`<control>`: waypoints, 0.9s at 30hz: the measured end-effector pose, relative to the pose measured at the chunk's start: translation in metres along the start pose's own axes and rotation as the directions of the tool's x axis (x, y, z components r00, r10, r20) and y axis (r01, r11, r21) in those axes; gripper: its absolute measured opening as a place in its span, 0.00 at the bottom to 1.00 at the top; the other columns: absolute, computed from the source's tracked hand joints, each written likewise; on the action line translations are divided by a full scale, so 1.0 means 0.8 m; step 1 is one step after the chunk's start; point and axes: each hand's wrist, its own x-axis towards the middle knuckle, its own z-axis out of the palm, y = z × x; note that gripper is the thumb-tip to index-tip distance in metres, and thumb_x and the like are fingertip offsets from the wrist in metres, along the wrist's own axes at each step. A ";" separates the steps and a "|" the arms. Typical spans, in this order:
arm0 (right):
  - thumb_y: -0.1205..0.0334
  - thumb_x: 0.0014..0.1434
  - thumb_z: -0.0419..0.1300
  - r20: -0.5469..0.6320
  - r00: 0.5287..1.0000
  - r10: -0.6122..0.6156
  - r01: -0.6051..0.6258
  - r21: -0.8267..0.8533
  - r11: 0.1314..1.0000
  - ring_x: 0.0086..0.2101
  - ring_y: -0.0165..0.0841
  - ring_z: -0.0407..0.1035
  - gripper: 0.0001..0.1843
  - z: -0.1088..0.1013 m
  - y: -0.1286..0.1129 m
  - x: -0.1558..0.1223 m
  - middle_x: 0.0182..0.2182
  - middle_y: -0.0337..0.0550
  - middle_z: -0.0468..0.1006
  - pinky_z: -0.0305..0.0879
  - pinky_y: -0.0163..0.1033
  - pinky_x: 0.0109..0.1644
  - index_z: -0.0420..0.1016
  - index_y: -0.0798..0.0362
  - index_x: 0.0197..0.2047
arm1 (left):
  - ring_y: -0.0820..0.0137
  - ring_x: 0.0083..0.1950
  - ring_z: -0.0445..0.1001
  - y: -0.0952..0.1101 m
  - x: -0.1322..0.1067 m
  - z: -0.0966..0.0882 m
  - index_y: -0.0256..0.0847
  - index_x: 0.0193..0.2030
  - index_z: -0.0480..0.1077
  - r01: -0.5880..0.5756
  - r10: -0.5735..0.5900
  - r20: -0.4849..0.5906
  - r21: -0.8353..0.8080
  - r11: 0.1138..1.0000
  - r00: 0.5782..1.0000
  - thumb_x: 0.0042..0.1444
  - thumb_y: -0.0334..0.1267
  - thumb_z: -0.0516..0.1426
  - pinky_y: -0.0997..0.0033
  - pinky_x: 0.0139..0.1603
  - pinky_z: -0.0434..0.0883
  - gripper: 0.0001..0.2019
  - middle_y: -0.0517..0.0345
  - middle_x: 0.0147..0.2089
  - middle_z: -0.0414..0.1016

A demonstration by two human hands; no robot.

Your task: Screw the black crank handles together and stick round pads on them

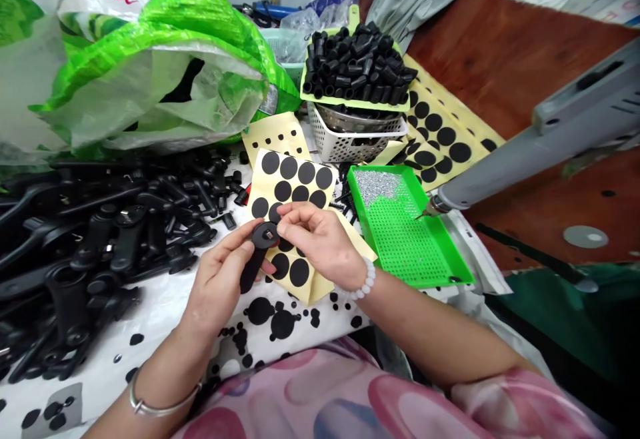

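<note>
My left hand (217, 279) grips a black plastic part (254, 259) with a round, disc-like head and a thick stem pointing down. A small opening with a metallic glint shows in the head, which faces up. At the head's right edge, my right hand (320, 242) has its thumb and forefinger pinched together; whatever is between them is hidden. Below both hands lies a yellowish backing sheet (267, 189) with rows of round black stickers, partly covered by my fingers.
Many black plastic parts (125, 232) are heaped at left beside a green-and-white bag (200, 79). A green tray (415, 246) holds small metal pieces under an electric screwdriver (480, 172). Black caps (355, 66) fill a container on a white basket (340, 142). Black dots litter the white table cover (195, 319).
</note>
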 end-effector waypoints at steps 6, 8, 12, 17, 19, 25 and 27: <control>0.65 0.49 0.60 -0.010 0.999 -0.037 0.037 -0.044 0.998 0.47 0.34 0.68 0.05 0.000 -0.001 0.001 0.41 0.45 0.73 0.59 0.44 0.57 0.71 0.55 0.23 | 0.74 0.21 0.67 0.001 0.001 0.008 0.38 0.53 0.71 -0.060 0.058 -0.039 -0.030 0.998 0.998 0.56 0.51 0.56 0.77 0.24 0.65 0.23 0.58 0.22 0.77; 0.66 0.49 0.60 -0.015 0.998 -0.057 0.055 -0.077 0.995 0.47 0.33 0.68 0.05 0.000 -0.001 0.001 0.40 0.44 0.72 0.59 0.43 0.57 0.71 0.55 0.23 | 0.74 0.21 0.67 0.002 0.001 0.011 0.38 0.53 0.71 -0.073 0.072 -0.047 -0.015 0.997 0.996 0.55 0.51 0.57 0.77 0.23 0.65 0.23 0.58 0.22 0.76; 0.67 0.49 0.59 -0.038 0.990 -0.132 0.125 -0.149 0.981 0.46 0.33 0.69 0.04 0.001 0.001 -0.001 0.41 0.45 0.71 0.61 0.42 0.55 0.71 0.54 0.24 | 0.73 0.22 0.70 0.002 0.000 0.014 0.38 0.53 0.71 -0.080 0.081 -0.071 0.020 0.997 0.994 0.53 0.50 0.59 0.78 0.24 0.67 0.24 0.59 0.22 0.76; 0.66 0.54 0.56 -0.034 0.906 -0.422 0.344 -0.521 0.781 0.46 0.37 0.67 0.05 0.004 0.005 -0.013 0.42 0.49 0.72 0.60 0.46 0.53 0.72 0.54 0.28 | 0.72 0.24 0.73 0.001 -0.003 0.016 0.37 0.52 0.71 -0.124 0.127 -0.080 0.042 0.991 0.989 0.53 0.49 0.60 0.75 0.25 0.68 0.23 0.58 0.26 0.77; 0.64 0.58 0.53 0.023 0.843 -0.538 0.388 -0.720 0.576 0.47 0.41 0.66 0.08 0.006 0.005 -0.017 0.44 0.53 0.72 0.58 0.50 0.54 0.72 0.55 0.31 | 0.71 0.23 0.72 0.000 -0.003 0.015 0.37 0.52 0.71 -0.133 0.136 -0.082 0.041 0.990 0.987 0.53 0.49 0.60 0.74 0.26 0.69 0.23 0.58 0.25 0.77; 0.59 0.56 0.58 -0.001 0.876 -0.482 0.376 -0.624 0.686 0.44 0.40 0.67 0.11 -0.002 -0.004 -0.010 0.42 0.53 0.72 0.61 0.49 0.51 0.70 0.57 0.39 | 0.73 0.23 0.72 0.005 -0.002 0.012 0.38 0.50 0.71 -0.048 0.045 -0.044 -0.074 0.996 0.998 0.54 0.48 0.59 0.77 0.24 0.68 0.21 0.59 0.25 0.77; 0.59 0.55 0.59 -0.019 0.944 -0.330 0.304 -0.341 0.889 0.37 0.34 0.68 0.10 -0.007 -0.007 -0.003 0.37 0.47 0.73 0.66 0.43 0.45 0.70 0.56 0.37 | 0.73 0.22 0.71 0.009 -0.003 0.011 0.37 0.49 0.71 0.003 -0.006 -0.014 -0.158 0.987 1.000 0.53 0.47 0.59 0.77 0.21 0.66 0.20 0.56 0.29 0.78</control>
